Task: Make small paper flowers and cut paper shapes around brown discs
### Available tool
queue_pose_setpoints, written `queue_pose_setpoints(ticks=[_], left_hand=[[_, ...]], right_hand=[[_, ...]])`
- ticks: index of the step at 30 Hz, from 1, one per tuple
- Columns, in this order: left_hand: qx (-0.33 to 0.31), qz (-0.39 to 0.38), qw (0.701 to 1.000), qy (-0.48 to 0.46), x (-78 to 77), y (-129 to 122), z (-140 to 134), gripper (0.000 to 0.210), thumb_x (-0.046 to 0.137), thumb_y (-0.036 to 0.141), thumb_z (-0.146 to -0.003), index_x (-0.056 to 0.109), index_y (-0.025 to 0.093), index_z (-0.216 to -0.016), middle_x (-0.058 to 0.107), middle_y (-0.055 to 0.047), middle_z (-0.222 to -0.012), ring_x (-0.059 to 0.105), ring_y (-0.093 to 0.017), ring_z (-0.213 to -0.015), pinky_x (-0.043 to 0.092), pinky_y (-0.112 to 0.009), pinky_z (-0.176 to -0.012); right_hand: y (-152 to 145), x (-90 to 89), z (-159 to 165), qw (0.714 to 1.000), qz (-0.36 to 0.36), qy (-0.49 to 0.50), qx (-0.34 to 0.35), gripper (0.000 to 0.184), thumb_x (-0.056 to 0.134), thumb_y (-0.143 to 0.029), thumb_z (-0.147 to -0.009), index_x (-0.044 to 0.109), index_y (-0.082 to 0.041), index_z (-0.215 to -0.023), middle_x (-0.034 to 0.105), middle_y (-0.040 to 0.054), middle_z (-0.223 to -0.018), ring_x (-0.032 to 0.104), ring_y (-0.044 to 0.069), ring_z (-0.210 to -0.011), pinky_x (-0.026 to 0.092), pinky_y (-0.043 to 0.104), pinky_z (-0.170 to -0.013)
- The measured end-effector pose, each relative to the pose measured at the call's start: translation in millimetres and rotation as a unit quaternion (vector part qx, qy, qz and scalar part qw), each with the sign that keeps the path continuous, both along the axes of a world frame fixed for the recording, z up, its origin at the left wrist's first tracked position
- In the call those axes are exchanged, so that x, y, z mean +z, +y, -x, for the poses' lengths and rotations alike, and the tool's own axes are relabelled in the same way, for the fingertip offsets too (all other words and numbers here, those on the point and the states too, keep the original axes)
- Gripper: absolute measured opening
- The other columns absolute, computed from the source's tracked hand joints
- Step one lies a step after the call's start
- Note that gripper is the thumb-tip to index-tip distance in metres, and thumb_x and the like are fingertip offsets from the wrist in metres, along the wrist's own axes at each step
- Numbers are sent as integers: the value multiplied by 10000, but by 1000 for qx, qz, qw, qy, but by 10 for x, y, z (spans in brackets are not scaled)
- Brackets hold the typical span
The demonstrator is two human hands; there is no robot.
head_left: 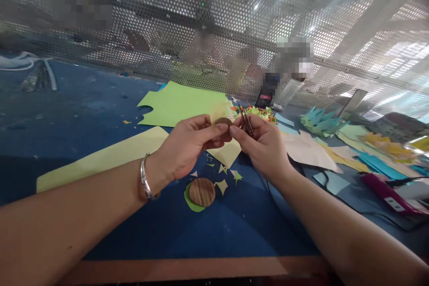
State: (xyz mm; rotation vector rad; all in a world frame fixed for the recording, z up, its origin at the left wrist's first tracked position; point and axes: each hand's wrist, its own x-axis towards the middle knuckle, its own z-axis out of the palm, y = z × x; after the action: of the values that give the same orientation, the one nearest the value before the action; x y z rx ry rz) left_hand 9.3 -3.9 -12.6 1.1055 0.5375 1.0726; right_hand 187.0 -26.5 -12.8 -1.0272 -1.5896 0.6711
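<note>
Ok, 2 hands in view, both mid-frame over the blue tabletop (161, 237). L hand (191, 147): thumb + fingers pinched on 1 brown disc (223, 121), held up off the table between the hands. Blurred yellow paper (218, 111) right behind it, can't tell if it's gripped too. R hand (264, 143): thumb + index tips at the disc's R edge, other fingers curled round 1 two-pronged metal tool (246, 120), prongs up; too small to tell the type. 1 silver bracelet (145, 176) on L wrist.

Below hands: 1 wood-grain disc (202, 192), lying on 1 green paper round (192, 205) that pokes out lower L. Just R of it, approx 3 bigger pointed offcuts (221, 186) (2 yellowish, 1 green), plus small slivers, too tiny to count.

Sheets: 1 green (187, 103) w/ a round bite in its L edge, 1 long pale yellow sheet (100, 156) nearer L arm, 1 cream piece (226, 153) partly under the hands.

R side: 1 multicolour scrap heap (261, 113) behind R hand, 1 phone (265, 97) leaning by the mesh (150, 40), 1 spiky teal paper piece (320, 121), 1 spiky yellow one (389, 145), 1 magenta power strip (389, 192).
</note>
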Motion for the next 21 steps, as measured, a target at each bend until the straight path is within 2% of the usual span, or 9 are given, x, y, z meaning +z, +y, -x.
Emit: queue_pose_setpoints(ticks=[3, 6, 11, 17, 21], left_hand=[[28, -38, 998, 28, 15, 29, 6, 170, 845, 283, -791, 744, 150, -764, 690, -23, -789, 609, -124, -732, 476, -292, -767], [38, -68, 996, 50, 23, 90, 37, 176, 851, 300, -775, 767, 146, -797, 681, -28, -800, 603, -140, -769, 471, -295, -779], [26, -95, 994, 40, 18, 143, 64, 157, 838, 308, -793, 773, 167, -818, 662, -7, -801, 573, -130, -783, 446, -267, -767], [27, -106, 993, 35, 31, 130, 46, 171, 832, 311, -806, 747, 167, -767, 637, -2, -773, 559, -129, -771, 440, -267, -764], [4, -137, 988, 69, 7, 118, 61, 171, 794, 342, -852, 768, 173, -843, 645, -17, -819, 563, -142, -799, 440, -286, -775]], right_hand=[[11, 2, 5, 1000, 12, 3, 14, 365, 779, -529, -855, 629, -197, -844, 479, -55, -650, 333, 86, -524, 224, 263, -468], [22, -5, -8, 999, 31, 13, 43, 388, 737, -564, -888, 623, -197, -833, 422, -64, -636, 288, 81, -517, 204, 263, -458], [34, -31, -33, 996, 60, 16, 67, 444, 637, -614, -949, 602, -193, -811, 312, -88, -571, 246, 77, -491, 183, 259, -442], [40, -34, -50, 992, 100, 13, 78, 466, 611, -624, -962, 631, -183, -814, 308, -96, -523, 226, 71, -465, 165, 250, -428], [36, -8, -49, 989, 121, 25, 81, 473, 632, -623, -948, 598, -188, -764, 309, -97, -507, 220, 66, -453, 156, 243, -421]])
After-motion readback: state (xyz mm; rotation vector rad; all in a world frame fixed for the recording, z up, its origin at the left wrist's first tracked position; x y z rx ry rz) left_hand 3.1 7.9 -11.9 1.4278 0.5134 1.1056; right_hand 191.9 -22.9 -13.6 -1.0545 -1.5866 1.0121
